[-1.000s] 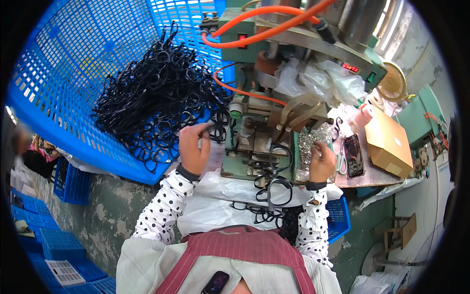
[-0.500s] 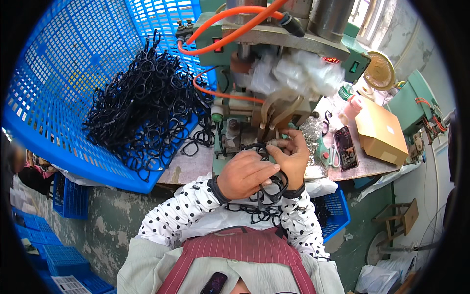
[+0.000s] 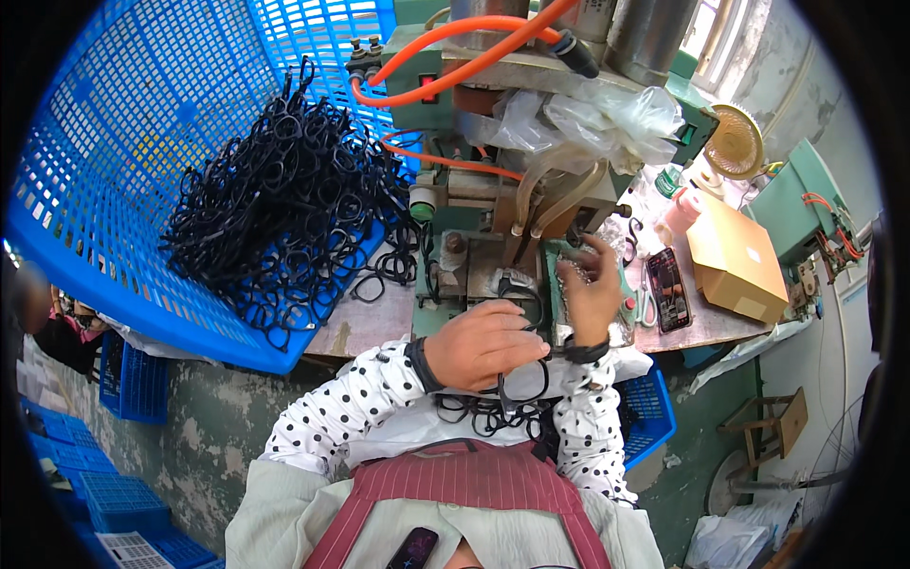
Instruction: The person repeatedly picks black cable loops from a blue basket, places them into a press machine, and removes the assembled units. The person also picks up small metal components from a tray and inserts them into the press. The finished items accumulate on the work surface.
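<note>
My left hand [image 3: 485,346], fingers bent, is closed on a black glasses frame [image 3: 524,384] just in front of the press machine [image 3: 483,270]. One rim of the frame hangs below my fingers, and another black loop shows above them at the machine's small work fixture [image 3: 512,283]. To the right, my right hand [image 3: 593,294] is over a heap of small silvery pieces [image 3: 572,275] beside the fixture. Its thumb and fingers are curved and apart, and no piece can be made out between them. More black frames [image 3: 493,414] lie on the white cloth over my lap.
A big blue basket [image 3: 190,327] at left holds a heap of black frames [image 3: 294,190]. Orange hoses [image 3: 445,90] and a clear plastic bag [image 3: 588,128] hang on the machine. At right are scissors [image 3: 646,305], a phone [image 3: 669,289], a cardboard box [image 3: 739,256] and a pink bottle [image 3: 681,211].
My right hand has left the frame beside my left hand and moved right, over the silvery pieces. My left hand keeps hold of the glasses frame. The plastic bag has shifted and hides the red display.
</note>
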`<state>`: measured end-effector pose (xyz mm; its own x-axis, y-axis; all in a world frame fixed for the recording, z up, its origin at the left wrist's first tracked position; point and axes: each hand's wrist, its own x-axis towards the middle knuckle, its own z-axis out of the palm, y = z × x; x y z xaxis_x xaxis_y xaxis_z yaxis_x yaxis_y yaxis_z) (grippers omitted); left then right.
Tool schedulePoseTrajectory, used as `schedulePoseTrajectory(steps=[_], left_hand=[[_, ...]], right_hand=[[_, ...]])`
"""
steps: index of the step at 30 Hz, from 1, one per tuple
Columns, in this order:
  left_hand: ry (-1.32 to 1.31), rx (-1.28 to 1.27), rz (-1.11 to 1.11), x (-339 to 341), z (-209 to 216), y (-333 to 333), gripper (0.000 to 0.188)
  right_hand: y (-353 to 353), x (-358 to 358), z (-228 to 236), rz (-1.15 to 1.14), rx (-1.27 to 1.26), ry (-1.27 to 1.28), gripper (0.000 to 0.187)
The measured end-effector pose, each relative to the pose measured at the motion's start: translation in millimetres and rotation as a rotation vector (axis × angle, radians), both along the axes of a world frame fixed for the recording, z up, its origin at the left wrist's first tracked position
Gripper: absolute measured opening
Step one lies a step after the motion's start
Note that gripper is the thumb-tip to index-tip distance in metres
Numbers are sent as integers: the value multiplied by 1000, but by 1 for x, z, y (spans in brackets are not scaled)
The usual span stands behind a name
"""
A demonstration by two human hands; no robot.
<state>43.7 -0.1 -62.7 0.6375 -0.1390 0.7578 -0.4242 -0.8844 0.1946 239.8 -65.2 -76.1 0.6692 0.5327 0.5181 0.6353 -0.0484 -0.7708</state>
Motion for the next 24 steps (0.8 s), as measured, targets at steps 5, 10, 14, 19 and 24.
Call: schedulePoseTrajectory(steps=[5, 10, 14, 19, 24], left_hand=[[22, 2, -36, 5, -3, 8, 47], [12, -8, -36, 5, -3, 8, 46], [24, 86, 20, 1, 5, 6, 41], [-130, 253, 237, -23, 6, 40, 47], [-127, 133, 1124, -44, -34, 146, 35]], right_hand=[[-38, 76, -56, -141, -314, -28, 26], [-55, 52, -58, -216, -640, -343, 16], [-43, 66, -77, -148, -326, -184, 12], [-40, 57, -67, -108, -45, 142, 9], [-41, 51, -67, -157, -79, 31, 7]])
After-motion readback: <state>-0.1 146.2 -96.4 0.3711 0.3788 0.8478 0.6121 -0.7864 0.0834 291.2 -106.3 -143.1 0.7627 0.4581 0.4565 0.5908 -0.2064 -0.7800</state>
